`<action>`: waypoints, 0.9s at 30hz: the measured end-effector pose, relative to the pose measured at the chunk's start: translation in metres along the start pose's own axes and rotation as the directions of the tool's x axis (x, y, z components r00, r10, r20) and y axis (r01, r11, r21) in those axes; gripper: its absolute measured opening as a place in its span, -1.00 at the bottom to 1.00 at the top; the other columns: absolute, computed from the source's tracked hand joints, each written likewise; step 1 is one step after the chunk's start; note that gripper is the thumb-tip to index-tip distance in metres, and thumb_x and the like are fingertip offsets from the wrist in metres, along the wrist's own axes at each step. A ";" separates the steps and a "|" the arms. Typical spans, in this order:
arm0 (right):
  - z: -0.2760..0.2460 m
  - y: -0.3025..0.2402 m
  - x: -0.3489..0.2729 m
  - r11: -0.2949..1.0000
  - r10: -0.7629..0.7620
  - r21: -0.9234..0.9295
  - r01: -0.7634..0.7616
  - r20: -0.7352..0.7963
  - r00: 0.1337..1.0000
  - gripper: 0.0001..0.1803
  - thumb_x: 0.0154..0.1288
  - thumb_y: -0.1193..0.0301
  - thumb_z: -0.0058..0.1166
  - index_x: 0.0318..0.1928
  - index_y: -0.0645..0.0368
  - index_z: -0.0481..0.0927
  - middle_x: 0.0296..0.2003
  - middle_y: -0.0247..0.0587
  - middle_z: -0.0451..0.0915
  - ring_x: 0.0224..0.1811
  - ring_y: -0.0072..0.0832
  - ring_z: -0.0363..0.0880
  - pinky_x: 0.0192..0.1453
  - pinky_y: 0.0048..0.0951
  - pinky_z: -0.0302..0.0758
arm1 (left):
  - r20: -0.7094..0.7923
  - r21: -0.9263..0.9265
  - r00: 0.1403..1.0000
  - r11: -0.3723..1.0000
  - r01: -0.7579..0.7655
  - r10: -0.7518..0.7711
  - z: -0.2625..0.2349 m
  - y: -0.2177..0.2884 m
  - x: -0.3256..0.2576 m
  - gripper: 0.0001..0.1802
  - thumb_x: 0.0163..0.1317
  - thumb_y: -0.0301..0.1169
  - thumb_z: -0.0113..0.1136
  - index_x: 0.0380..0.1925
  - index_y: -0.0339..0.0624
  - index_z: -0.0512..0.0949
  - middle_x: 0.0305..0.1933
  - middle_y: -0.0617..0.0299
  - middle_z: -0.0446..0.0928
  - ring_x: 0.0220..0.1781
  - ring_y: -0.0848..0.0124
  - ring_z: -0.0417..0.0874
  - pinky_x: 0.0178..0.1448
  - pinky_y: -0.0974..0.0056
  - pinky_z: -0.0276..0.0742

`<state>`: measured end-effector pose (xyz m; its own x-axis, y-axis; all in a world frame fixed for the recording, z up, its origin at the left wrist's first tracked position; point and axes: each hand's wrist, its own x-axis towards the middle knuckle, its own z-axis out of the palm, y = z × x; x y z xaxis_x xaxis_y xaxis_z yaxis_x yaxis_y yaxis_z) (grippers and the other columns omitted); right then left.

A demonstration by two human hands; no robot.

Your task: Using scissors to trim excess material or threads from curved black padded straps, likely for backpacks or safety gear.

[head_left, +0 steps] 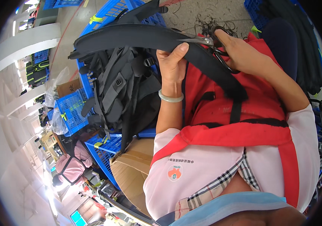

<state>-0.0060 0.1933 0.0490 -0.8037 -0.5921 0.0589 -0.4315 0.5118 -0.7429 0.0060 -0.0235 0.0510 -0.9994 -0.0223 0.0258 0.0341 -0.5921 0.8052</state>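
Observation:
A long, curved black padded strap (130, 37) stretches across in front of me, its right end resting over my red apron (240, 107). My left hand (174, 64) grips the strap near its middle, thumb on top and fingers beneath. In my right hand (243, 52) is a pair of scissors (208, 40) with black handles, my fingers in the loops. The metal blades lie along the strap's upper edge, just beyond my left thumb. Whether they touch the fabric I cannot tell.
A blue plastic crate (89, 81) at my left holds a heap of black straps with buckles (121, 86). Near it stand another blue crate (70, 109) and a cardboard box (130, 160). Dark thread scraps (221, 26) litter the floor ahead. Black pieces (306, 49) are stacked at right.

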 end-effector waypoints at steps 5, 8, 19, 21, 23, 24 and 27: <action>-0.005 -0.002 0.002 0.998 0.003 -0.062 0.001 0.062 0.998 -0.37 0.03 0.52 0.24 0.07 0.28 0.17 -0.33 0.15 0.51 -0.19 0.14 0.50 -0.15 -0.05 0.42 | 0.011 0.003 1.000 1.000 -0.002 0.002 0.001 0.004 0.000 -0.77 0.03 -0.68 0.33 -0.30 -0.19 0.60 -0.28 0.29 0.60 -0.25 0.47 0.61 -0.04 0.34 0.53; 0.004 0.011 0.002 0.999 0.010 -0.033 -0.007 0.110 0.994 -0.40 0.05 0.52 0.23 0.05 0.28 0.18 -0.38 0.14 0.53 -0.22 0.13 0.51 -0.17 -0.05 0.42 | 0.005 -0.019 1.000 1.000 0.019 -0.019 0.000 0.001 0.000 -0.77 0.03 -0.68 0.33 -0.30 -0.19 0.60 -0.28 0.28 0.61 -0.25 0.46 0.61 -0.03 0.34 0.54; -0.010 0.007 0.001 0.995 -0.027 0.100 0.022 0.051 0.998 -0.57 0.15 0.46 0.19 -0.02 0.26 0.31 -0.40 0.07 0.55 -0.27 0.07 0.53 -0.18 -0.14 0.43 | 0.039 -0.051 0.998 0.997 -0.054 0.056 -0.013 0.017 0.010 -0.67 0.06 -0.62 0.31 -0.12 -0.19 0.57 -0.13 0.12 0.59 -0.05 0.29 0.61 0.14 0.13 0.53; -0.021 0.003 0.002 0.990 0.001 0.137 -0.016 0.114 0.994 -0.55 0.16 0.45 0.19 0.01 0.26 0.30 -0.38 0.06 0.55 -0.27 0.04 0.52 -0.17 -0.16 0.43 | 0.008 0.046 0.995 0.994 -0.102 0.102 -0.009 0.016 0.008 -0.72 0.07 -0.63 0.30 -0.19 -0.14 0.58 -0.18 0.17 0.60 -0.10 0.33 0.62 0.10 0.17 0.55; -0.020 0.003 0.001 0.984 0.027 0.171 -0.058 0.178 0.984 -0.53 0.17 0.44 0.19 0.04 0.27 0.30 -0.36 0.06 0.54 -0.27 0.01 0.52 -0.16 -0.19 0.43 | -0.030 0.011 0.996 0.996 -0.083 0.083 -0.003 0.012 0.007 -0.76 0.05 -0.65 0.31 -0.25 -0.18 0.59 -0.25 0.22 0.60 -0.20 0.40 0.61 0.00 0.26 0.55; -0.015 0.004 -0.002 0.986 0.002 0.164 -0.017 0.093 0.996 -0.52 0.18 0.43 0.18 0.05 0.27 0.29 -0.34 0.05 0.54 -0.26 -0.02 0.51 -0.15 -0.20 0.43 | -0.069 -0.027 0.996 0.998 -0.061 0.059 0.000 0.010 0.006 -0.79 0.04 -0.67 0.33 -0.31 -0.21 0.60 -0.32 0.26 0.61 -0.31 0.47 0.61 -0.10 0.35 0.55; -0.014 0.002 -0.004 0.984 -0.011 0.178 0.003 0.044 0.999 -0.52 0.20 0.40 0.16 0.08 0.27 0.29 -0.34 0.04 0.54 -0.26 -0.06 0.52 -0.14 -0.20 0.43 | -0.078 -0.010 0.995 0.998 -0.067 0.066 0.001 0.008 0.004 -0.80 0.05 -0.66 0.34 -0.30 -0.22 0.60 -0.33 0.27 0.61 -0.31 0.48 0.61 -0.11 0.37 0.54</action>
<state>-0.0098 0.2052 0.0567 -0.7802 -0.6244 0.0375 -0.3541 0.3915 -0.8493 0.0027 -0.0270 0.0581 -0.9918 -0.1236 0.0325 0.1005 -0.5976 0.7954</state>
